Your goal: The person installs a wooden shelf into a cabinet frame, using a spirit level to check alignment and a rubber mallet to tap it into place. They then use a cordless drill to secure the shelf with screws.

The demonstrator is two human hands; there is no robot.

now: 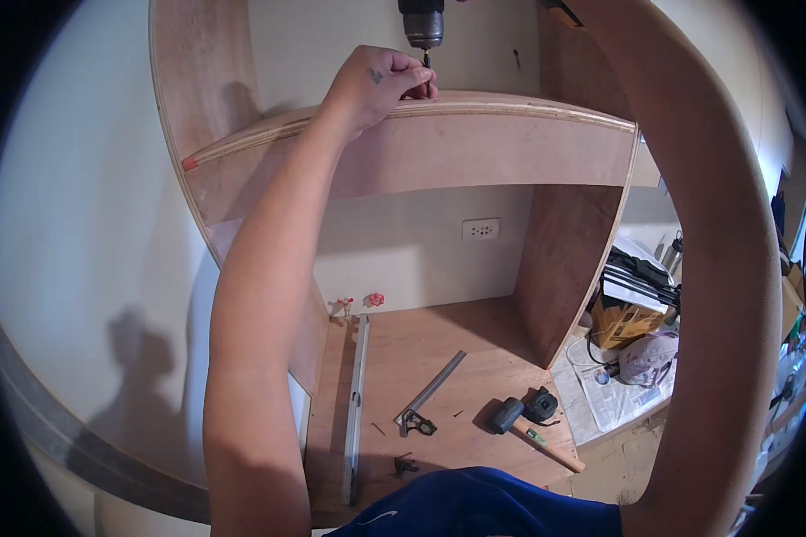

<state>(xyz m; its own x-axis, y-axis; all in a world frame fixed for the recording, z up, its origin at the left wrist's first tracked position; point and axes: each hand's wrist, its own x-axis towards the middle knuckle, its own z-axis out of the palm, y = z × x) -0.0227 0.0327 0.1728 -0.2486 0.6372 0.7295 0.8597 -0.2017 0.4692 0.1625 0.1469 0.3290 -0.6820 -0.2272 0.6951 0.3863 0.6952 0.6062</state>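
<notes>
Left hand point(381, 85) raised to the plywood shelf point(475, 143), fingers pinched shut around a small screw or bit tip, too small to tell which, right under the drill point(421, 22). Drill points down at the shelf's top edge, far centre. Right arm reaches up on the right; its hand is cut off by the frame, grip unreadable. Below, on the cabinet floor: long level point(356, 407) left, combination square point(430, 394) centre, mallet point(533, 434) and tape measure point(541, 404) near right.

Left hand point(381, 85) steadies screw under drill point(421, 22) on plywood shelf point(475, 143).
</notes>
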